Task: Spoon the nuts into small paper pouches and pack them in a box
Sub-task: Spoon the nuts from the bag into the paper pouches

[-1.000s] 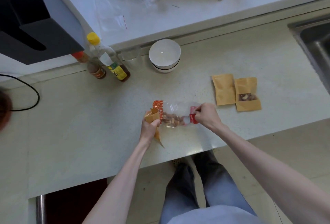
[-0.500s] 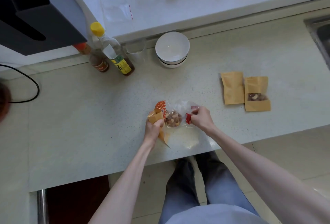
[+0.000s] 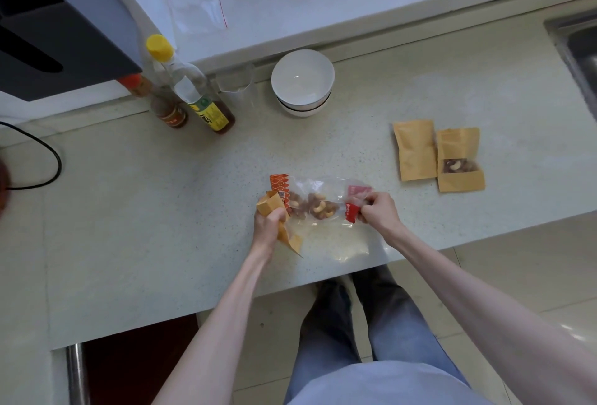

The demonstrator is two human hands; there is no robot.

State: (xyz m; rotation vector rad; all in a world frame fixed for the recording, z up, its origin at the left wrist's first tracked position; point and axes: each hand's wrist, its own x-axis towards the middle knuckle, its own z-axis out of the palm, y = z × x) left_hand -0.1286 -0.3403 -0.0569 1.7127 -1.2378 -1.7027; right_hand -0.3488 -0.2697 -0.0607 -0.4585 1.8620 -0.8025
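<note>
Tipping the clear crinkly plastic nut bag point(image 3: 318, 202), just beyond the speckled desk point(image 3: 161, 227) edge, our right hand point(image 3: 378, 210) pinches its red end; our left hand point(image 3: 269, 227) grips the tan paper pouch point(image 3: 277, 220); we lift slowly, judging nuts could overshoot.

nuts: mixed cashews and brown nuts point(image 3: 318, 207) inside clear plastic bag point(image 3: 318, 201), frame centre
pouches: two flat kraft-paper pouches point(image 3: 414, 149), centre right; one crumpled kraft-paper pouch point(image 3: 274, 207) beside the bag

A pale speckled stone-like worktop point(image 3: 161, 210) with a smooth, faintly glossy finish was seen. The clear crinkled plastic nut bag point(image 3: 318, 201) looked shiny. Two flat brown kraft-paper pouches point(image 3: 416, 152) appeared matt. The stacked white bowls point(image 3: 302, 81) seemed glazed ceramic, and the steel sink rim point(image 3: 578, 46) dull metal.
</note>
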